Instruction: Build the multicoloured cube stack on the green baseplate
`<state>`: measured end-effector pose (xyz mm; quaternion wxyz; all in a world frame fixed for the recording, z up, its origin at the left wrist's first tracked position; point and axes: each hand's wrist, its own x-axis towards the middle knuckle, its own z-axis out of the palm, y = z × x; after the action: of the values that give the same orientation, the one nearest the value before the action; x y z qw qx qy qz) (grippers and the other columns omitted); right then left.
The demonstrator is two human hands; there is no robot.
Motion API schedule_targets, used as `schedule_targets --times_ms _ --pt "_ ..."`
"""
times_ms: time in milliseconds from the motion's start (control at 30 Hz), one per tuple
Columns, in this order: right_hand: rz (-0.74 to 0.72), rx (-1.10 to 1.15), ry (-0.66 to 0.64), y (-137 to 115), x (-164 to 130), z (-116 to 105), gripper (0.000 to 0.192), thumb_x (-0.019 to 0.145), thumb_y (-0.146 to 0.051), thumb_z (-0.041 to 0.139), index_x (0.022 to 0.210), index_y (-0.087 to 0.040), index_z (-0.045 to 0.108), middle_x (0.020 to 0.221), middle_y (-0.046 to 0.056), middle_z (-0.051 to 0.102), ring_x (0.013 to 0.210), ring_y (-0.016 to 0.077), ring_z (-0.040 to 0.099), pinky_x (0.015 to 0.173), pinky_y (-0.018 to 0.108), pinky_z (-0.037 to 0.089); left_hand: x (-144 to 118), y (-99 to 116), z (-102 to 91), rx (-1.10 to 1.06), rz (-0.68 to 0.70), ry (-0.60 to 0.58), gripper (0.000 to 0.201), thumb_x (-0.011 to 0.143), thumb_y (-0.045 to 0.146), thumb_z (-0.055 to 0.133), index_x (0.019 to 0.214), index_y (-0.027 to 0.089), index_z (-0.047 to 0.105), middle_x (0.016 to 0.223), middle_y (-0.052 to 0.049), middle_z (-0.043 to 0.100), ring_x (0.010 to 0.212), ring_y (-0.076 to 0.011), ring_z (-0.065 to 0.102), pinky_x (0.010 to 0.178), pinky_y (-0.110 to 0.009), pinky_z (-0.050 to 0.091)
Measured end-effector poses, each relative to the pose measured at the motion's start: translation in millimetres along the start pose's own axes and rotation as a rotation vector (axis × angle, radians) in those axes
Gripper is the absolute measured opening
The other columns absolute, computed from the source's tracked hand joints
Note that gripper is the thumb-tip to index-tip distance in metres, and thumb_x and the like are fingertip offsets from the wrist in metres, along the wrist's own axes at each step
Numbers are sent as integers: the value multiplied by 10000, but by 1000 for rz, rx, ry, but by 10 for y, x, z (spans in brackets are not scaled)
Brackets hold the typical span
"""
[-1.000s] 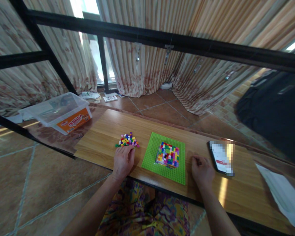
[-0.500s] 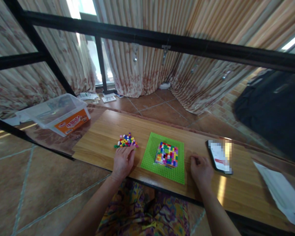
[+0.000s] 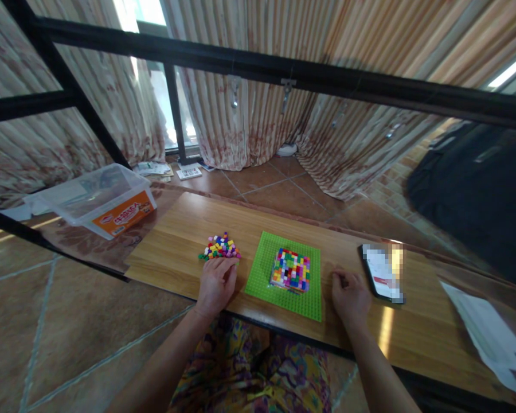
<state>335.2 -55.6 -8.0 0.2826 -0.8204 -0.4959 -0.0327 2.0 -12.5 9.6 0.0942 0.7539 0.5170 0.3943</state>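
Note:
A green baseplate (image 3: 262,275) lies on the wooden table (image 3: 189,229), and a square block of small multicoloured bricks (image 3: 291,269) is built on its middle. To its left lies a loose pile of small coloured bricks (image 3: 219,247). My left hand (image 3: 216,283) rests flat on the table just below that pile, fingertips touching its near edge. On the other side of the baseplate, my right hand (image 3: 351,296) lies on the table with fingers curled, holding nothing that I can see.
A phone (image 3: 380,272) lies right of my right hand. White paper (image 3: 485,332) sits at the table's far right. A clear plastic box with an orange label (image 3: 101,198) stands at the left end. Black frame bars (image 3: 284,66) cross overhead; curtains hang behind.
Only the camera view has shifted slightly. Both hands stay where they were.

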Motion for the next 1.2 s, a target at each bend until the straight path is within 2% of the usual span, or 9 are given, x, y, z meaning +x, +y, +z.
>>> schedule_targets --times_ms 567,700,933,1200 --pt "7 -16 -4 -44 -1 -21 344 811 -384 428 880 -173 691 887 77 614 710 164 513 615 277 324 7 25 -5 19 32 4 150 882 244 512 961 206 634 923 -48 710 858 -194 630 819 -363 462" --pt "3 -9 1 -42 -2 -22 342 811 -390 433 872 -169 687 887 77 614 709 165 516 618 279 326 -16 186 -12 -45 45 -13 159 887 243 506 983 200 624 936 -50 710 862 -191 631 830 -364 453" --pt "-4 -2 8 -63 -6 -45 357 812 -401 426 874 -163 686 881 80 620 697 164 515 610 278 323 54 633 57 -186 156 -196 184 906 248 487 988 236 652 961 -30 702 900 -175 615 836 -364 416" --pt "-4 11 -1 -64 6 -42 352 807 -395 431 866 -168 694 862 71 626 692 163 520 607 272 326 122 827 222 -181 122 -207 139 889 283 529 896 231 659 959 -27 679 926 -181 585 858 -382 372"
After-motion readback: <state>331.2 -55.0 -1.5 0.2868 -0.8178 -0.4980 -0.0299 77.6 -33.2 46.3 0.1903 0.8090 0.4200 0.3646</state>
